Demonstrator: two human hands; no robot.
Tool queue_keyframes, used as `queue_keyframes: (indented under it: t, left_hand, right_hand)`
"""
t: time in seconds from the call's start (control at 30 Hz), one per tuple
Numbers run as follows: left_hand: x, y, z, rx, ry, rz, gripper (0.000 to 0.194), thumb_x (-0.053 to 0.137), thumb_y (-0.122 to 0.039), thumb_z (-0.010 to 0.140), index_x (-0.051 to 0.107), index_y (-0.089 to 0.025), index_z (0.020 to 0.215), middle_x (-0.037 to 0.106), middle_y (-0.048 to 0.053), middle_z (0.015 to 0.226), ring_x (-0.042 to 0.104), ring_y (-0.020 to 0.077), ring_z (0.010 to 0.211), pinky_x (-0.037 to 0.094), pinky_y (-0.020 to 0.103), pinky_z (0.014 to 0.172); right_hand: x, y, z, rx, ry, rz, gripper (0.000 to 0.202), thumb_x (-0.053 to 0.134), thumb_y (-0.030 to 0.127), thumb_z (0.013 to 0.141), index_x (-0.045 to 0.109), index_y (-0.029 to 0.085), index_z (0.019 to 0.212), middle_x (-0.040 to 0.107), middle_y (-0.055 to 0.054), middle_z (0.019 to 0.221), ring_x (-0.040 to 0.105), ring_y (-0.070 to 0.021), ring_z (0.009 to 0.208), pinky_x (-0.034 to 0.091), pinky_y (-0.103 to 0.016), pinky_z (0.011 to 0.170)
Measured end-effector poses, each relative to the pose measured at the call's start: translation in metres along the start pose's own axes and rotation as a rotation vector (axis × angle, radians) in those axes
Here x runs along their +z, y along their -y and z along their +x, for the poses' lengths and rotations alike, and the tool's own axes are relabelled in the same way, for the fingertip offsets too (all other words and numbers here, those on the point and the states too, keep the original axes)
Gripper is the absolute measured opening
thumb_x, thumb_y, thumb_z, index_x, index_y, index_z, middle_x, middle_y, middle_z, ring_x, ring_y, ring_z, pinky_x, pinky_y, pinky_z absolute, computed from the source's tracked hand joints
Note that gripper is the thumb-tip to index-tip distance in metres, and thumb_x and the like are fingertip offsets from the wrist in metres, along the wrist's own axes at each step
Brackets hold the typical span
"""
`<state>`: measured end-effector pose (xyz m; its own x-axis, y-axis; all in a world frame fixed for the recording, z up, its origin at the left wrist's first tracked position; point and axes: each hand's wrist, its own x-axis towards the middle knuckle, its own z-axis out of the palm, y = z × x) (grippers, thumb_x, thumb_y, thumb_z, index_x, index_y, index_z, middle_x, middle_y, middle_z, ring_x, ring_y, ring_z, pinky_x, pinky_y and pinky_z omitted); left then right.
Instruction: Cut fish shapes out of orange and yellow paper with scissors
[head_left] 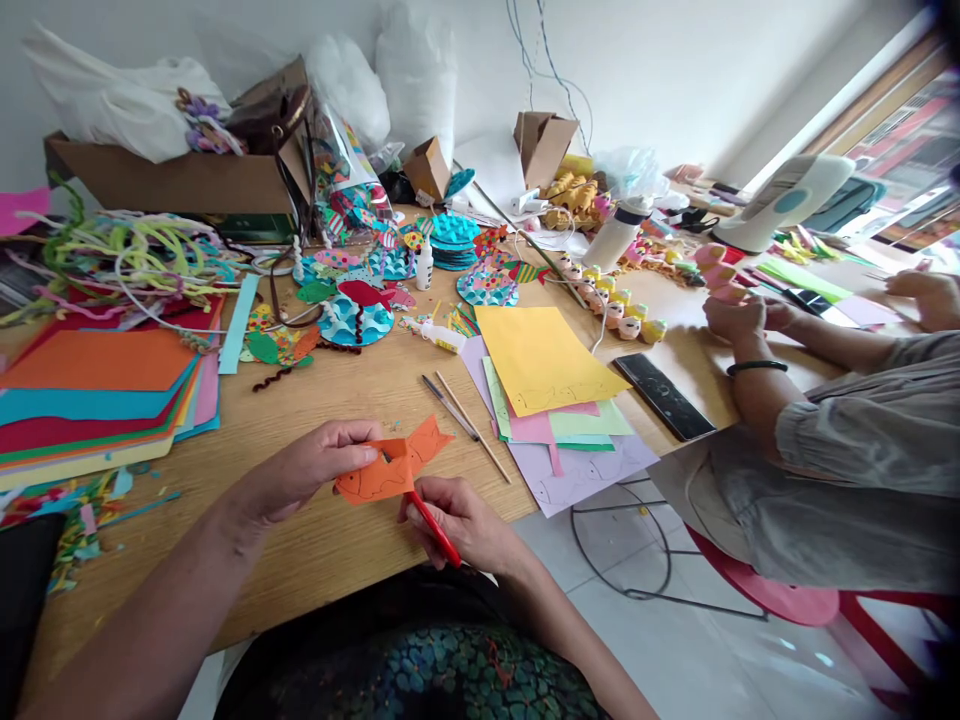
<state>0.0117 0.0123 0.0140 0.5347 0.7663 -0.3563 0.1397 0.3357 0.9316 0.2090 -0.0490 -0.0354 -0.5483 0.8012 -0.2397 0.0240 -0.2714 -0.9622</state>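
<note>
My left hand (322,462) pinches the left part of an orange paper piece (375,484) with fish outlines drawn on it. Red-handled scissors (436,530) are in my right hand (459,522), at the lower right of the paper. The paper is partly cut and a flap of it sticks out to the upper right; the blades are mostly hidden by it. A pen (450,408) and a thin wooden stick (474,428) lie just right of the paper, beside a stack of yellow (547,350), green and purple sheets (592,475).
Coloured paper (97,362) and pipe cleaners (135,255) lie at the left, above paper scraps (90,515). Fish decorations (355,318) and glue bottles stand behind. A black phone (664,395) lies at the right edge, near another person's hands (739,318).
</note>
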Motion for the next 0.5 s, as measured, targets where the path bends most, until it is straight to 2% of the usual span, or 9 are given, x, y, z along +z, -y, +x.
queue_keyframes:
  t: [0.1, 0.2, 0.3, 0.37, 0.5]
  left_hand:
    - [-0.003, 0.0, 0.0, 0.0, -0.009, -0.003, 0.017, 0.065, -0.035, 0.069, 0.06, -0.02, 0.062, 0.054, -0.002, 0.06, 0.045, 0.0128, 0.055, 0.038, 0.022, 0.05]
    - [0.001, 0.002, 0.0, 0.045, -0.124, -0.099, 0.019, 0.064, -0.037, 0.073, 0.06, -0.019, 0.067, 0.053, -0.003, 0.059, 0.045, 0.0112, 0.053, 0.036, 0.02, 0.048]
    - [0.013, 0.008, -0.002, 0.137, -0.264, -0.298, 0.021, 0.064, -0.041, 0.075, 0.062, -0.02, 0.076, 0.056, -0.003, 0.066, 0.047, 0.0111, 0.056, 0.039, 0.02, 0.048]
    - [0.022, 0.014, -0.003, 0.167, -0.302, -0.404, 0.022, 0.066, -0.04, 0.073, 0.062, -0.019, 0.079, 0.059, -0.002, 0.07, 0.048, 0.0108, 0.056, 0.042, 0.022, 0.051]
    - [0.036, 0.019, -0.001, 0.22, -0.418, -0.496, 0.018, 0.069, -0.034, 0.07, 0.06, -0.019, 0.074, 0.059, -0.003, 0.067, 0.05, 0.0107, 0.056, 0.044, 0.023, 0.053]
  right_hand:
    - [0.001, 0.001, 0.001, 0.01, -0.008, 0.013, 0.038, 0.053, 0.052, 0.086, 0.054, 0.015, 0.074, 0.045, 0.006, 0.047, 0.043, -0.0052, 0.037, 0.029, -0.015, 0.035]
    - [0.003, 0.004, 0.005, 0.002, -0.036, 0.112, 0.042, 0.055, 0.057, 0.082, 0.055, 0.015, 0.078, 0.045, 0.007, 0.046, 0.043, -0.0053, 0.035, 0.028, -0.016, 0.034]
    - [0.008, 0.006, 0.01, -0.038, -0.053, 0.193, 0.047, 0.056, 0.061, 0.079, 0.057, 0.014, 0.079, 0.048, 0.007, 0.046, 0.042, -0.0048, 0.034, 0.027, -0.016, 0.034]
    - [0.012, 0.006, 0.014, -0.047, -0.062, 0.233, 0.049, 0.058, 0.062, 0.077, 0.058, 0.014, 0.08, 0.048, 0.007, 0.046, 0.043, -0.0049, 0.034, 0.027, -0.016, 0.034]
    - [0.02, 0.004, 0.02, -0.059, -0.078, 0.265, 0.052, 0.056, 0.065, 0.075, 0.059, 0.014, 0.083, 0.049, 0.007, 0.047, 0.043, -0.005, 0.034, 0.027, -0.016, 0.034]
